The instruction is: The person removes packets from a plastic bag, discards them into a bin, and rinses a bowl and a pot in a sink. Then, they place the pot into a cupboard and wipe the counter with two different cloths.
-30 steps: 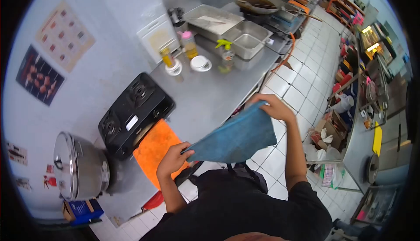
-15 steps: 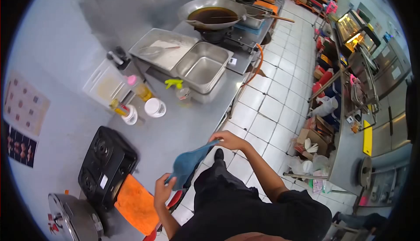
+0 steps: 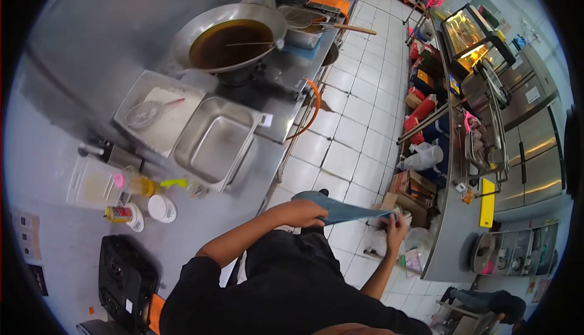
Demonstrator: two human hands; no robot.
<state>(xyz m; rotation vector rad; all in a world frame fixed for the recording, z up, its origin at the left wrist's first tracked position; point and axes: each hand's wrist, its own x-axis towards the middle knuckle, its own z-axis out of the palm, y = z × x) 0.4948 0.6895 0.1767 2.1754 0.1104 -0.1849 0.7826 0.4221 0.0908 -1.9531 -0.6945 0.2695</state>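
A blue-grey cloth (image 3: 350,211) is stretched between my two hands, held over the floor in front of my body. My left hand (image 3: 301,212) is closed around its bunched left part, and some of the fabric shows beyond the knuckles. At the other end, my right hand (image 3: 396,225) pinches the narrow tip of the cloth between thumb and fingers. Both hands are away from the steel counter (image 3: 201,222) on my left.
A wok (image 3: 277,22) of dark oil stands on a burner, a skimmer beyond it. Nearer are a steel pan (image 3: 213,140), a tray of white powder (image 3: 173,125), bottles and a black stove (image 3: 125,280). Across the tiled aisle stand boxes under a second counter (image 3: 447,231); a person (image 3: 496,304) is bent over.
My body and view have turned right. Both hands have carried the cloth from the counter's edge out over the aisle, and it is now pulled tauter and narrower between them.
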